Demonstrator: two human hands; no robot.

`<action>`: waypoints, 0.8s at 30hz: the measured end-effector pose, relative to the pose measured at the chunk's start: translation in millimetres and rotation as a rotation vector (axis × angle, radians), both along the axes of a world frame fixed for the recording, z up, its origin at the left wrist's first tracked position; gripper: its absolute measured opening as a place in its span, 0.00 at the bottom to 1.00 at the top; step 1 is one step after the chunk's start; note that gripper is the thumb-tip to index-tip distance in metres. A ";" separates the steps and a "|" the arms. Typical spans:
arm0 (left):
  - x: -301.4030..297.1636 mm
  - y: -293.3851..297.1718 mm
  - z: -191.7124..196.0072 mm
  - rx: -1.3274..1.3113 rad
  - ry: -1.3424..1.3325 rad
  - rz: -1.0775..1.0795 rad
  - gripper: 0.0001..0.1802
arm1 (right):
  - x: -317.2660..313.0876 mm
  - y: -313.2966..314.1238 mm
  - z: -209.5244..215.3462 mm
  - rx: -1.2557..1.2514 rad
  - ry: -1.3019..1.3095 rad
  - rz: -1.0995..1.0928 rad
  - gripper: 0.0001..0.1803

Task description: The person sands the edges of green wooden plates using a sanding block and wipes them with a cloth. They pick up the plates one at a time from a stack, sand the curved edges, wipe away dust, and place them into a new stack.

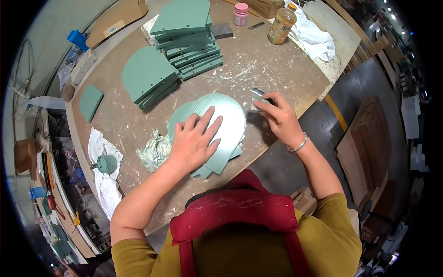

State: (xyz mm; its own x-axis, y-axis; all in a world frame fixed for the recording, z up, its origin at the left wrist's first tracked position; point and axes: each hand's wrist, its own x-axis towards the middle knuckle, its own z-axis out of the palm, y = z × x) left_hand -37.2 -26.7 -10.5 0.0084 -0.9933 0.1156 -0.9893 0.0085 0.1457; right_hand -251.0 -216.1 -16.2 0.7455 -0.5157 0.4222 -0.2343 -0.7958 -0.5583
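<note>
My left hand (191, 143) lies flat with fingers spread on a glossy pale green panel (228, 115) with one rounded end. Under that panel, the edges of other green panels stick out at the left and bottom. My right hand (281, 117) is closed at the panel's right side, its fingertips pinching a small pale square piece (254, 105). Right beside those fingertips is a slim silver and black tool (258, 92), perhaps a knife, partly hidden by the fingers; I cannot tell whether it is gripped too. A crumpled greenish cloth (154, 151) touches the panels' left side.
Stacked green panels (191, 51) stand at the far side, a lower stack (150, 76) beside them. A single green piece (91, 102) lies left. A green jar (107, 164) sits on white cloth (99, 184). A bottle (282, 25) and pink jar (241, 15) stand at the back.
</note>
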 end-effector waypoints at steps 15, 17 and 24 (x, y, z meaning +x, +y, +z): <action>0.2 -0.7 1.4 -0.005 0.006 0.008 0.33 | 43.8 -1.4 11.0 0.015 0.069 0.058 0.17; -0.1 -1.6 0.8 -0.010 0.014 -0.001 0.33 | 43.4 -5.9 6.4 0.038 0.074 0.005 0.17; -0.5 -1.8 0.2 -0.033 -0.014 -0.008 0.32 | 55.1 -4.1 12.3 0.056 0.086 -0.014 0.13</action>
State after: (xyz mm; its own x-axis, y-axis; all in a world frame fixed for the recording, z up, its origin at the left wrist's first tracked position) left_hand -37.7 -28.5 -10.4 -0.0012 -0.9889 0.1486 -0.9911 0.0210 0.1317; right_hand -195.9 -220.2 -3.9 0.7702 -0.5478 0.3267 -0.2947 -0.7599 -0.5793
